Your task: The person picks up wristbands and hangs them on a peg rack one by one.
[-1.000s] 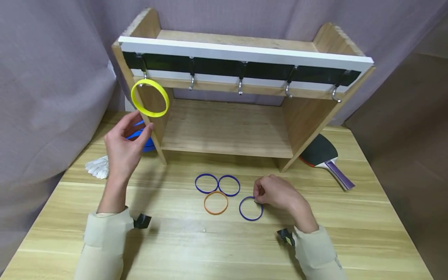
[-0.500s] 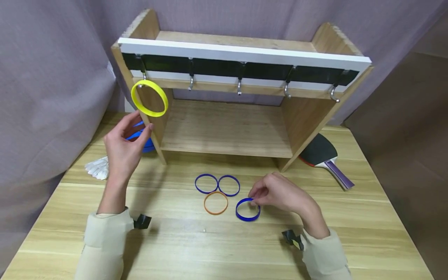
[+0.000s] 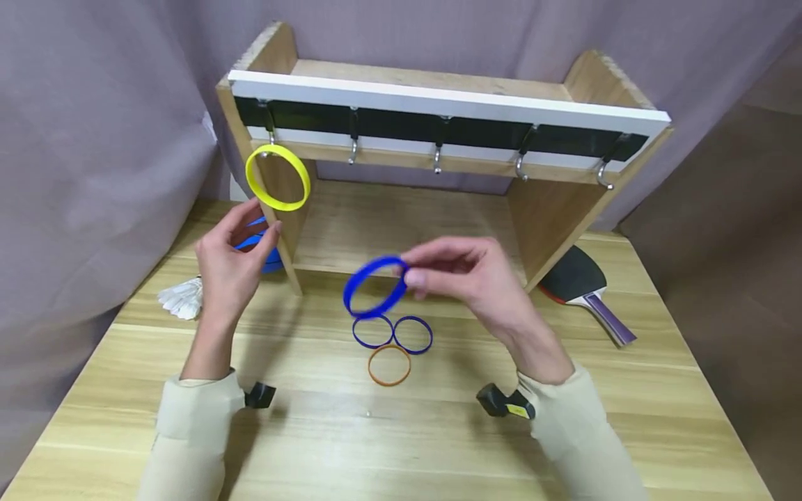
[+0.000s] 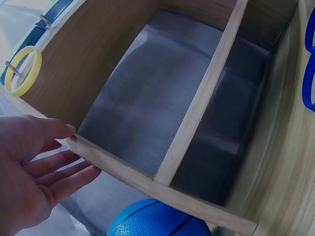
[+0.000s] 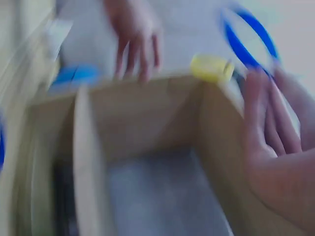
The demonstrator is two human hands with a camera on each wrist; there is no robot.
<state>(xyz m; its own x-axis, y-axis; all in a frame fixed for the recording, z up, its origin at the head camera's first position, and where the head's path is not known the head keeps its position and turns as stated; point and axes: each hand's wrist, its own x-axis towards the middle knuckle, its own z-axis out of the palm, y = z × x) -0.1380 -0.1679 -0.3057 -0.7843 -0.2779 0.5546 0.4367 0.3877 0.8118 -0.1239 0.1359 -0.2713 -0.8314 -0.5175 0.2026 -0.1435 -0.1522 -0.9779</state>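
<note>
My right hand [image 3: 479, 285] pinches a blue ring [image 3: 376, 263] between thumb and fingers, held up in front of the wooden rack [image 3: 407, 216]. In the right wrist view this blue ring [image 5: 238, 46] is blurred above the fingertips. My left hand [image 3: 228, 261] touches the rack's left side panel, its fingers fairly straight along the outer side in the left wrist view. A yellow ring [image 3: 285, 206] hangs from the leftmost hook, just above that hand. On the table below lie two blue rings, the right one [image 3: 431, 337] touching the other, and an orange ring [image 3: 388, 384].
More metal hooks, including a middle hook [image 3: 437, 163], line the rack's black-and-white front strip. A blue ball [image 4: 157, 221] sits outside the left panel, near a white shuttlecock [image 3: 182, 299]. A table tennis paddle [image 3: 573, 275] lies at the right. Grey cloth [image 3: 113, 139] hangs behind.
My right hand has lifted the blue ring off the table, up and to the left towards the rack. My left hand stays at the side panel. The head view has shifted slightly.
</note>
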